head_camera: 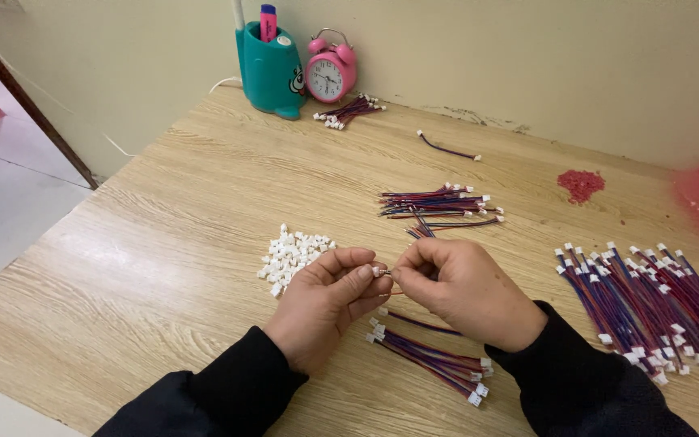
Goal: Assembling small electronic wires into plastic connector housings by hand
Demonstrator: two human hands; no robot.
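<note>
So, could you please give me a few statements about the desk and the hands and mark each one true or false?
1. Both hands, left hand and right hand, pinch a small white connector between them. True.
2. The pile of loose white connectors lies to the right of the right hand. False: it lies beside the left hand.
3. A pink alarm clock stands by the wall next to a teal pen holder. True.
4. The largest bundle of wires lies at the left edge of the table. False: it lies on the right side.
5. A single wire lies apart near the wall. True.
</note>
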